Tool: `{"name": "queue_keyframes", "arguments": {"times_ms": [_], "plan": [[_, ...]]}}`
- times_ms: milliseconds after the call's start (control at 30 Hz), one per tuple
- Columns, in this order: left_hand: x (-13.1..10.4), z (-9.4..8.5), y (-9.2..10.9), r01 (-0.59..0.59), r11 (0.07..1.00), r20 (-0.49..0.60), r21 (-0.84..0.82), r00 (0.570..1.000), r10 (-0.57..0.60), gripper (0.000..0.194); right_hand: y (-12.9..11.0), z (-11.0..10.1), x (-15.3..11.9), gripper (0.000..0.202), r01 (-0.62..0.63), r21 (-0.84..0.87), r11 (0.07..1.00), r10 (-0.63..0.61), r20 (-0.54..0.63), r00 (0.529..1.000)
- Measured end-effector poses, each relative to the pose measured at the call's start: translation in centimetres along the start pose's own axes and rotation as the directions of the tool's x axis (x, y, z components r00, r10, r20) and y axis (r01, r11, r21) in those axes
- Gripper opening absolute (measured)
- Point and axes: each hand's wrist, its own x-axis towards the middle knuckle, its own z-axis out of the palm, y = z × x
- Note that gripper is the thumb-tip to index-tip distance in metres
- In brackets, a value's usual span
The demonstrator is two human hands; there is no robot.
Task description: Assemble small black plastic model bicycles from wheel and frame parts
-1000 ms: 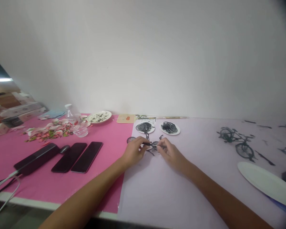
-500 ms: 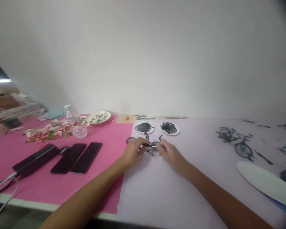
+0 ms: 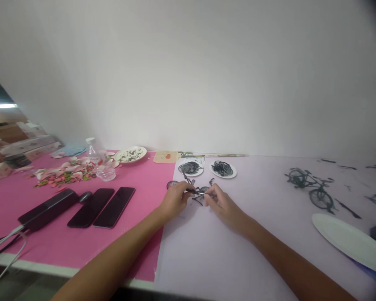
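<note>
My left hand (image 3: 176,198) is closed in a pinch on a black model bicycle part (image 3: 188,179) over the pale sheet. My right hand (image 3: 221,201) grips a thin tool with a silver shaft (image 3: 201,193), much like a small screwdriver. Its shaft points left and meets the black part near my left fingertips; the exact contact is too small to make out. A loose black spoked wheel (image 3: 171,184) lies just beyond my left hand. Another wheel and small black pieces show between the hands. A curved black piece (image 3: 212,181) lies beyond my right fingers.
Behind the hands stand two white plates of black parts, one of wheels (image 3: 201,172) and one of tangled pieces (image 3: 233,174). A model bicycle (image 3: 310,186) and a white oval plate (image 3: 347,240) are on the right. Phones (image 3: 114,207), a power bank (image 3: 48,209) and a bottle (image 3: 92,150) occupy the left.
The black part in my left hand has tilted leftward at its upper end. My right hand has shifted slightly, and more of the silver shaft shows between the hands.
</note>
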Motion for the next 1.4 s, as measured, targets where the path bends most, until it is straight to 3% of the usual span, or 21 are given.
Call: {"name": "queue_keyframes", "arguments": {"times_ms": [567, 700, 967, 1400], "plan": [[0.0, 0.0, 0.4, -0.053, 0.998, -0.008, -0.044, 0.999, 0.052, 0.026, -0.4, -0.5, 0.1, 0.041, -0.003, -0.010, 1.000, 0.004, 0.070, 0.998], [0.0, -0.1, 0.6, -0.065, 0.997, -0.012, -0.045, 0.998, 0.065, 0.028, -0.2, -0.5, 0.1, 0.045, 0.003, -0.023, 1.000, -0.002, 0.042, 0.999], [0.2, -0.5, 0.7, -0.041, 0.999, -0.004, -0.011, 0.999, 0.040, 0.026, 0.0, 0.1, 0.0, 0.020, -0.004, 0.046, 0.999, 0.003, 0.009, 1.000], [0.0, -0.1, 0.0, -0.002, 0.999, -0.019, -0.050, 1.000, 0.002, 0.027, -0.3, 0.0, 0.0, 0.029, -0.034, 0.071, 0.997, 0.031, 0.036, 0.999]]}}
